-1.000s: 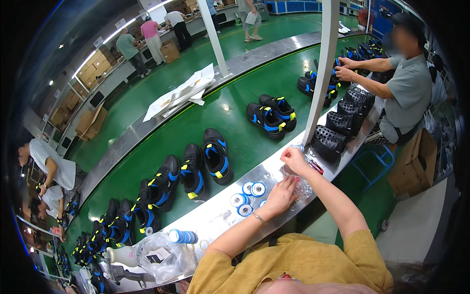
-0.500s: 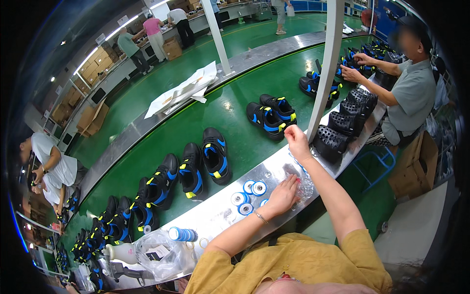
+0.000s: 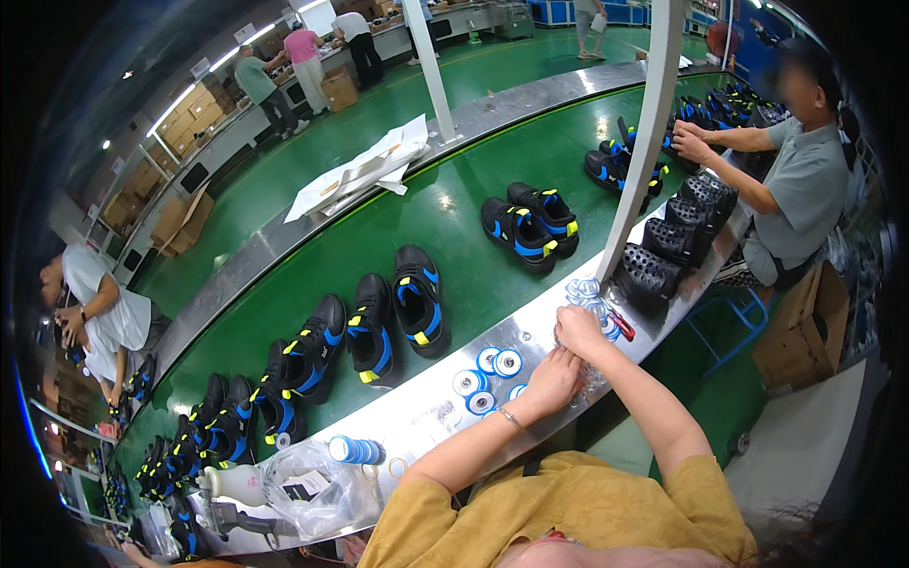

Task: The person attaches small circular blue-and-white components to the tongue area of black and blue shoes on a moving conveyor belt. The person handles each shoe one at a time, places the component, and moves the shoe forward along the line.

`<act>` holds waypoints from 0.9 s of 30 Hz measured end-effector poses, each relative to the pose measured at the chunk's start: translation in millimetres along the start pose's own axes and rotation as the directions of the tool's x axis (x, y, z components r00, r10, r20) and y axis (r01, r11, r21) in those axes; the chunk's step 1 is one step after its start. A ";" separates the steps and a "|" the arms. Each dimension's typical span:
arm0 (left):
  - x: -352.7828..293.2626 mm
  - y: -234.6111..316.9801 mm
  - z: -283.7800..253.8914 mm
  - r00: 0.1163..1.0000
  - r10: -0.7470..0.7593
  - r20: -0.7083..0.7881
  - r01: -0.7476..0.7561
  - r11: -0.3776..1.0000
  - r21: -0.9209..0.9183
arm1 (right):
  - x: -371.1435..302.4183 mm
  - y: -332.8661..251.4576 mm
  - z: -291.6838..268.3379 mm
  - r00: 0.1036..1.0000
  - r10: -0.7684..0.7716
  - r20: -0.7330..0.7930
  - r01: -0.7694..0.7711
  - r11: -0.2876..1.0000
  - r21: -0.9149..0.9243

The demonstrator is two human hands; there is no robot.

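Note:
Over the metal ledge [image 3: 407, 417] my two hands meet, fingertips almost touching. My left hand [image 3: 555, 381] has its fingers bent and close together, by crumpled clear plastic. My right hand [image 3: 579, 331] is curled with its fingers pointing down toward the left one. What either hand pinches is hidden. Left of them lie several white discs with blue rims [image 3: 470, 382]. Beyond my right hand are loose blue-and-white rings [image 3: 589, 293] and a small red object [image 3: 622, 326], its kind unclear.
Black sneakers with blue and yellow parts [image 3: 417, 301] line the green belt [image 3: 454, 218]. Black perforated shoe-shaped pieces [image 3: 648, 273] stand by a white post [image 3: 646, 133]. A disc stack [image 3: 355, 450], plastic bag [image 3: 317, 492] and heat-gun-like tool [image 3: 237, 519] lie left. A co-worker [image 3: 805, 170] works at right.
My right hand has come down from above the belt's edge to my left hand, whose flat fingers are now bent. The blue-and-white rings and red object show more fully.

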State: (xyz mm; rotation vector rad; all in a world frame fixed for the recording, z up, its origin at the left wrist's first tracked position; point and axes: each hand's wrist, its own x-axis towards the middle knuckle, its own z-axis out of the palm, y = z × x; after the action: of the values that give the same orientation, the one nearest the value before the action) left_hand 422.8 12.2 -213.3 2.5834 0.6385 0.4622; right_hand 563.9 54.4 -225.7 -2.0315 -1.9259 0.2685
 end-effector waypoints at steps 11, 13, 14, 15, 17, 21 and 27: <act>1.3 -4.8 12.7 0.997 0.039 -0.063 -0.032 0.992 0.119 | 12.0 7.8 -5.5 0.985 0.167 0.034 -0.132 0.625 0.769; 3.1 -4.3 11.6 0.998 0.031 -0.055 -0.025 0.993 0.112 | 16.4 7.0 -8.5 0.964 0.214 0.158 -0.232 0.389 0.891; 3.7 -4.1 11.1 0.998 0.026 -0.053 -0.020 0.994 0.108 | 17.9 5.5 -13.0 0.960 0.205 0.192 -0.253 0.334 0.908; 3.8 -4.1 11.1 0.999 0.012 -0.048 -0.007 0.995 0.095 | 18.7 3.4 -16.0 0.955 0.194 0.225 -0.274 0.278 0.921; 5.2 -3.7 11.7 0.999 -0.012 -0.039 0.015 0.998 0.068 | 18.1 -0.7 -16.7 0.970 0.144 0.195 -0.237 0.393 0.888; 6.9 -5.5 17.0 0.999 0.029 -0.017 -0.028 0.996 0.082 | 33.9 12.0 5.3 0.987 0.142 -0.081 -0.005 0.520 0.854; 9.6 -9.2 18.0 1.000 0.030 -0.008 -0.029 0.996 0.086 | 58.2 -26.5 -59.0 0.964 0.099 -0.246 0.183 0.419 0.889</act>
State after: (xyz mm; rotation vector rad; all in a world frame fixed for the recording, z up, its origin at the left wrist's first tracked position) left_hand 435.0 18.5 -231.0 2.6771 0.6369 0.4659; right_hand 564.2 106.8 -156.2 -1.1536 -1.1718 0.7949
